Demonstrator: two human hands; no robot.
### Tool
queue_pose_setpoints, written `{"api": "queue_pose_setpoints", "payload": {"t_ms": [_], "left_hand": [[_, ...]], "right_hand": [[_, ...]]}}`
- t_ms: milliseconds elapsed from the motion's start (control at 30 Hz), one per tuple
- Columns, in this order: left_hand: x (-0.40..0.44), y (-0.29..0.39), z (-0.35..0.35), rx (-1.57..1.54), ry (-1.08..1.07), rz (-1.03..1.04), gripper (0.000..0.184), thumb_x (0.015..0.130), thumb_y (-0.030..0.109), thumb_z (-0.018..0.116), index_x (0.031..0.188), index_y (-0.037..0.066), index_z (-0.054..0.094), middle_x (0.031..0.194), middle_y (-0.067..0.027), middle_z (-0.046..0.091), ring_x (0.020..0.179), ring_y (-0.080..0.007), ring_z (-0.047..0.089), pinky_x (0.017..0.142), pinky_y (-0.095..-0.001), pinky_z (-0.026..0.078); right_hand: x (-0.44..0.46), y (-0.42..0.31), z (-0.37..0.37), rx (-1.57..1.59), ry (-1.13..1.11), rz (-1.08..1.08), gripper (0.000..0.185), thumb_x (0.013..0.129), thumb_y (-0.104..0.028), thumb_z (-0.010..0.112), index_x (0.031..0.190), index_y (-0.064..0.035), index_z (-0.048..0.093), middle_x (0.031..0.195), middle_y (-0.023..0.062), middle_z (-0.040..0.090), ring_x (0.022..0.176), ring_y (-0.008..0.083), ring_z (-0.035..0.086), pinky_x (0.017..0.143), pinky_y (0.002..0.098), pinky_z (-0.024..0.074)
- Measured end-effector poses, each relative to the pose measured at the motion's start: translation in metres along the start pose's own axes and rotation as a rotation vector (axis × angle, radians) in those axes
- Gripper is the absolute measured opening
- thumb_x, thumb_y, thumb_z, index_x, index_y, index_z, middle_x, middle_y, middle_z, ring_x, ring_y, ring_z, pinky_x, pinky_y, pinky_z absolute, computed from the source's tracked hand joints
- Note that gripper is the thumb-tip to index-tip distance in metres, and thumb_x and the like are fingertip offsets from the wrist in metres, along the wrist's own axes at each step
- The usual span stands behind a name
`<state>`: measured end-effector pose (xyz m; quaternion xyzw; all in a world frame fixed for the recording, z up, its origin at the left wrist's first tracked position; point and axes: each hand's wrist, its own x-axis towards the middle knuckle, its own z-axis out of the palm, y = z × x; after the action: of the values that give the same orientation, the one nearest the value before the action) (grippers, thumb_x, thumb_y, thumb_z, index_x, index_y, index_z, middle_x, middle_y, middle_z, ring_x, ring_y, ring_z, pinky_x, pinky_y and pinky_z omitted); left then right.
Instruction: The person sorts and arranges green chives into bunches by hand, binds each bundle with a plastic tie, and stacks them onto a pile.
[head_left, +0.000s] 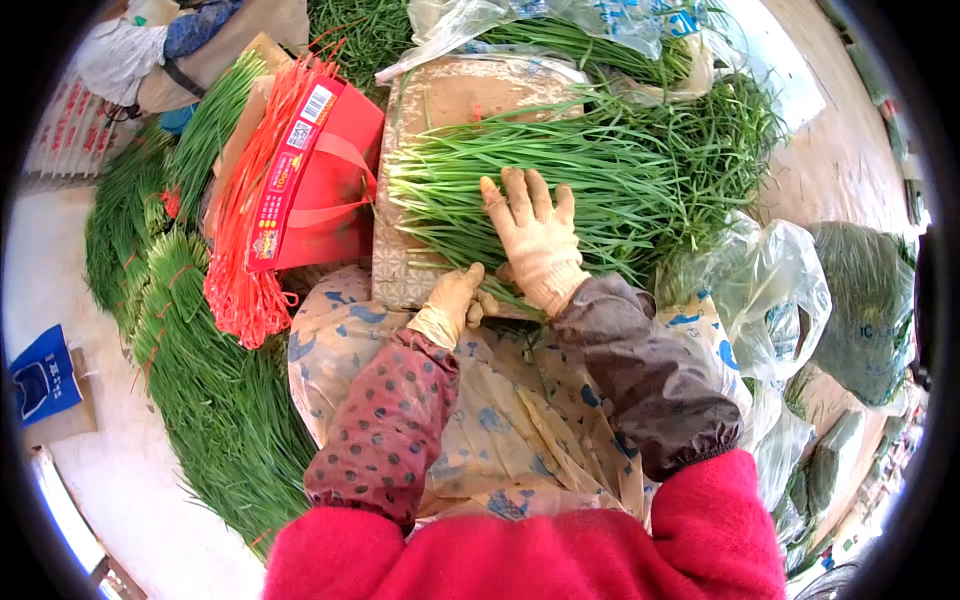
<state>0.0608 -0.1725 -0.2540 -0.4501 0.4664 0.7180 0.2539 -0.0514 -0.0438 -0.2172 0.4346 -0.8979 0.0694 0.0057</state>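
Observation:
Loose garlic chives [620, 190] lie spread across a worn board [400, 275], their pale cut ends toward the left. My right hand [540, 240], in a cream knitted glove, rests on top of them with its fingers spread. Close to the board's front edge is my left hand [450, 308], gloved too, with its fingers curled together beside a few low stems. What those fingers hold, if anything, is hidden. Left of the board stands a red bag-like holder [345, 165] with a printed label, and red ties [245, 290] hang in a thick bundle along it.
Tied bundles of chives [200, 350] are heaped on the left. More greens lie behind the board under a clear plastic bag [600, 30]. To the right are another clear bag [760, 290] and a filled bag [865, 310]. A person's sleeve [195, 30] shows at upper left.

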Motion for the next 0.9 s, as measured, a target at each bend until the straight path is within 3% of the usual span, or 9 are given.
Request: {"api": "queue_pose_setpoints", "payload": {"t_ms": [67,167,300,333,467,633,733,800,900], "left_hand": [[-0.005,0.000,-0.010,-0.071,-0.065,0.068,0.045,0.098,0.043,0.047,0.104,-0.002,0.056,0.063,-0.0134,0.060,0.038,-0.0131,0.037,0.038,-0.0273,0.028],[-0.012,0.003,-0.020,-0.033,-0.026,0.070,0.046,0.098,0.043,0.047,0.104,-0.002,0.056,0.063,-0.0128,0.060,0.038,-0.0121,0.037,0.039,-0.0263,0.029],[-0.030,0.008,-0.029,-0.068,-0.071,0.043,0.044,0.098,0.042,0.048,0.100,-0.001,0.059,0.063,-0.0130,0.060,0.037,-0.0118,0.038,0.038,-0.0251,0.030],[-0.038,0.010,-0.032,-0.008,-0.046,0.049,0.042,0.098,0.039,0.047,0.099,-0.002,0.059,0.063,-0.0125,0.062,0.039,-0.0107,0.040,0.038,-0.0235,0.030],[-0.057,0.010,-0.051,-0.055,0.008,0.130,0.038,0.099,0.034,0.046,0.099,-0.001,0.062,0.062,-0.0128,0.062,0.039,-0.0110,0.039,0.038,-0.0237,0.029],[-0.053,0.005,-0.057,0.117,0.101,0.003,0.035,0.095,0.032,0.054,0.103,-0.001,0.063,0.063,-0.0131,0.062,0.042,-0.0134,0.045,0.039,-0.0255,0.034],[-0.084,0.016,-0.065,-0.227,-0.068,0.394,0.028,0.094,0.029,0.055,0.100,0.003,0.063,0.066,-0.0063,0.060,0.052,-0.0116,0.051,0.044,-0.0220,0.035],[-0.118,0.037,-0.079,-0.206,-0.223,0.511,0.038,0.088,0.039,0.063,0.097,0.002,0.059,0.068,-0.0056,0.060,0.052,-0.0124,0.053,0.044,-0.0217,0.034],[-0.172,0.053,-0.100,0.109,-0.196,0.299,0.039,0.090,0.040,0.060,0.099,0.003,0.062,0.069,-0.0094,0.064,0.047,-0.0085,0.048,0.041,-0.0225,0.032]], "right_hand": [[0.006,0.003,0.008,0.049,-0.090,0.010,0.107,0.061,-0.027,0.081,0.149,-0.0109,0.022,0.146,0.0161,0.031,0.132,0.0365,0.033,0.101,0.0587,0.0273],[0.011,0.007,0.027,-0.027,-0.006,0.000,0.111,0.059,-0.031,0.084,0.148,-0.0113,0.022,0.147,0.0157,0.030,0.134,0.0365,0.031,0.101,0.0597,0.0266],[0.010,0.015,0.033,0.130,0.013,-0.027,0.103,0.063,-0.029,0.082,0.147,-0.0142,0.025,0.145,0.0132,0.032,0.133,0.0367,0.032,0.101,0.0599,0.0268],[0.008,0.017,0.042,0.151,0.068,-0.036,0.089,0.068,-0.024,0.075,0.145,-0.0175,0.031,0.142,0.0115,0.037,0.128,0.0346,0.037,0.099,0.0629,0.0275],[0.004,0.017,0.054,0.093,0.128,-0.058,0.075,0.075,-0.016,0.066,0.143,-0.0172,0.034,0.140,0.0118,0.040,0.128,0.0345,0.038,0.098,0.0632,0.0281],[0.004,0.016,0.055,0.109,0.125,-0.049,0.075,0.075,-0.018,0.067,0.143,-0.0169,0.034,0.141,0.0116,0.039,0.129,0.0350,0.037,0.099,0.0639,0.0278],[0.003,0.019,0.062,0.044,0.123,-0.080,0.075,0.078,-0.011,0.064,0.145,-0.0135,0.031,0.142,0.0147,0.037,0.129,0.0381,0.035,0.099,0.0660,0.0265],[0.003,0.019,0.060,0.054,0.115,-0.069,0.072,0.080,-0.014,0.063,0.145,-0.0156,0.032,0.142,0.0134,0.038,0.129,0.0366,0.036,0.099,0.0652,0.0269],[0.004,0.019,0.057,0.079,0.104,-0.058,0.070,0.081,-0.017,0.063,0.144,-0.0179,0.033,0.141,0.0120,0.039,0.128,0.0352,0.037,0.099,0.0648,0.0272]]}}
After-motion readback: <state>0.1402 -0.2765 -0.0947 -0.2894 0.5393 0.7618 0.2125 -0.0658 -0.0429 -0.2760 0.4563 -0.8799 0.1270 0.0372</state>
